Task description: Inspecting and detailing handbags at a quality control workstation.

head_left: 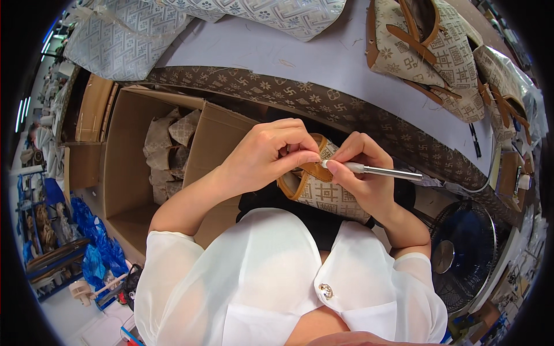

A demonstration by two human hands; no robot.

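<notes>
Over the lap [257, 203], the patterned handbag's [324, 196] tan trim [317, 171] is pinched in the left grip [268, 153], a pen-like tool [385, 171] is clamped in the right grip [368, 162], and trim work seems unfinished.

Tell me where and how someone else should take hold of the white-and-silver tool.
The silver shaft of the white-and-silver tool looks best, approached from the person's right: that slim, straight length juts out free to the right, while the right grip partly covers the white section. A pinch across it should suit its narrow shape.
</notes>
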